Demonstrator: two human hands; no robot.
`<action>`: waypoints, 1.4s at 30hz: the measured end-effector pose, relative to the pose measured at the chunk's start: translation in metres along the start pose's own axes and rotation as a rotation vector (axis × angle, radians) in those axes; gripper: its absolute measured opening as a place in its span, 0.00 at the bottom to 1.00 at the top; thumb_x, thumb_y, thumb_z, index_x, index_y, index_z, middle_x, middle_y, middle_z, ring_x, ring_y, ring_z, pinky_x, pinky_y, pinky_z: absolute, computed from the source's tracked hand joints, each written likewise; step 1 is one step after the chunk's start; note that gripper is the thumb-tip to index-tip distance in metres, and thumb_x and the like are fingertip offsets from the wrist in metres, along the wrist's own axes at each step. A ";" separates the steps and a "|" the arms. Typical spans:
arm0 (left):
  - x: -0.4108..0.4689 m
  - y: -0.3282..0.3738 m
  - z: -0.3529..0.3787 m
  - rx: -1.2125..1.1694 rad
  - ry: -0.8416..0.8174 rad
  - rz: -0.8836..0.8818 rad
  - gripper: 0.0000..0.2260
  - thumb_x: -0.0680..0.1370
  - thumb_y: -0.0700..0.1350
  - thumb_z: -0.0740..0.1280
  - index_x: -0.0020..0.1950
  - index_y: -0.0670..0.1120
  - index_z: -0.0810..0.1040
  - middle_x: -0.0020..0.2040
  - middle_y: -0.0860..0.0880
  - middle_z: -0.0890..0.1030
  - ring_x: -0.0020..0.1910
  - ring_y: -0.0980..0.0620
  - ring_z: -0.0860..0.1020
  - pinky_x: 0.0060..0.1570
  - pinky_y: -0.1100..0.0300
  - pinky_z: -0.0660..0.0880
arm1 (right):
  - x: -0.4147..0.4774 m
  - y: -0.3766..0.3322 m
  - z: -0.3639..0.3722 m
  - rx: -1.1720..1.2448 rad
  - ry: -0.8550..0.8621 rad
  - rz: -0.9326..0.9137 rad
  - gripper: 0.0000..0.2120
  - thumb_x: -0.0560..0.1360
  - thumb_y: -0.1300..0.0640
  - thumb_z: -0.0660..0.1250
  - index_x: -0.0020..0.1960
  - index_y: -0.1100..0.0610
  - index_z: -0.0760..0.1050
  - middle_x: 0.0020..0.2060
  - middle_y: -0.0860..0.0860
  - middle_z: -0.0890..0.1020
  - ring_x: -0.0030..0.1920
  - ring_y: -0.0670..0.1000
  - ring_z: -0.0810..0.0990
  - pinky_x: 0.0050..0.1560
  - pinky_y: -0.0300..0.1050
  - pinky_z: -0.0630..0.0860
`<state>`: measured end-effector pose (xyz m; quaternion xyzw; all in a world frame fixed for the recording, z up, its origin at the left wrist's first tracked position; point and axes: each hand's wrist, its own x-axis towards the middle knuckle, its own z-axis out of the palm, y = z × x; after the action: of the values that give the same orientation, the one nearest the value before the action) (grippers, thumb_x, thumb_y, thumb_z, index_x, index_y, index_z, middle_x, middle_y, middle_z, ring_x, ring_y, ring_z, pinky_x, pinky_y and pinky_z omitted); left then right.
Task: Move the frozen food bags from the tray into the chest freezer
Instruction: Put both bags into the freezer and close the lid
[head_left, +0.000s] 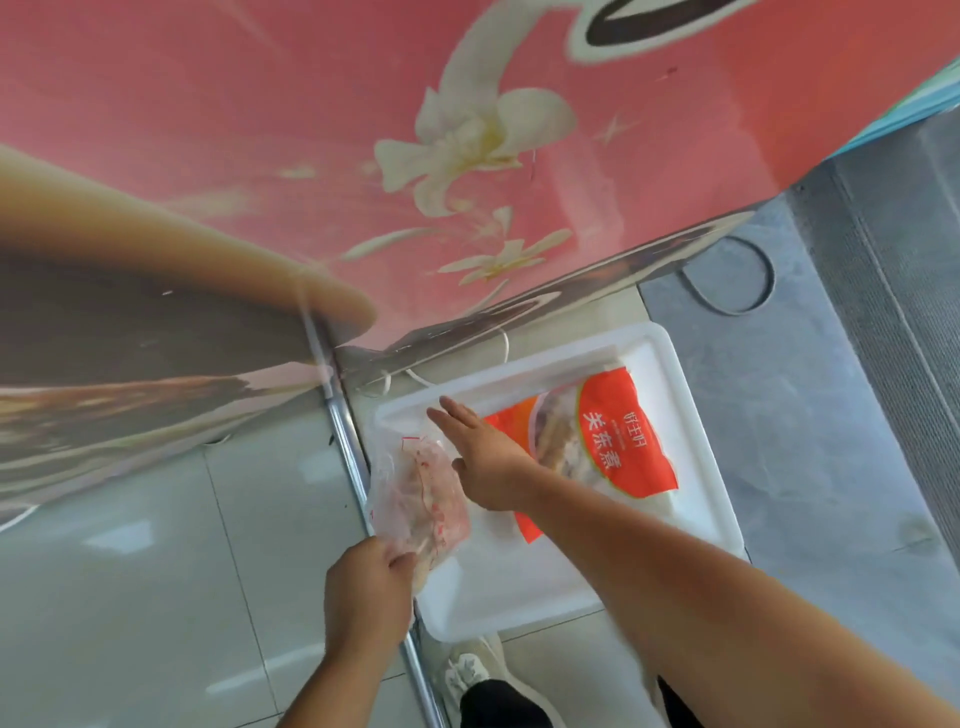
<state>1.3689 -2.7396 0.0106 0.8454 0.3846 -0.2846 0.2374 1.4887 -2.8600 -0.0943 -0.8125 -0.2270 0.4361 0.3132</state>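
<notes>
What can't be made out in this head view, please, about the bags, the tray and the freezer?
- Chest freezer: only its pink printed side shows; opening cut off by the top edge.
- Orange bag: partly hidden by the right hand.
- Clear bag: contents blurred; the left hand covers its lower end.
- White tray: far-left corner behind both bags.

Orange bag (618, 441), white tray (696, 467), pink flowered freezer (260, 130).

Tiled floor (130, 571), white tray (519, 587), white cable (415, 374)
</notes>
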 end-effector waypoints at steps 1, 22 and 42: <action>0.001 -0.002 -0.002 0.024 0.006 -0.007 0.17 0.74 0.42 0.68 0.29 0.45 0.64 0.25 0.51 0.67 0.27 0.51 0.66 0.28 0.58 0.60 | 0.019 -0.004 -0.009 -0.028 -0.074 -0.016 0.37 0.76 0.66 0.62 0.80 0.51 0.50 0.80 0.51 0.55 0.78 0.53 0.55 0.76 0.47 0.56; -0.221 0.096 -0.290 -0.132 0.150 0.528 0.26 0.63 0.38 0.78 0.60 0.50 0.81 0.52 0.56 0.81 0.43 0.70 0.79 0.47 0.84 0.67 | -0.274 -0.186 -0.262 -0.040 0.147 -0.215 0.11 0.77 0.52 0.66 0.47 0.58 0.69 0.35 0.51 0.79 0.35 0.53 0.74 0.35 0.45 0.65; -0.283 0.323 -0.569 -1.072 -0.254 0.645 0.22 0.65 0.63 0.75 0.48 0.48 0.83 0.43 0.43 0.84 0.39 0.47 0.82 0.39 0.54 0.79 | -0.377 -0.487 -0.618 0.405 0.608 -0.240 0.05 0.79 0.59 0.65 0.50 0.58 0.79 0.42 0.61 0.82 0.41 0.57 0.78 0.44 0.56 0.75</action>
<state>1.6393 -2.7235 0.6700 0.6420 0.1686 -0.0650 0.7451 1.7736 -2.9531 0.7248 -0.7942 -0.1264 0.1716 0.5691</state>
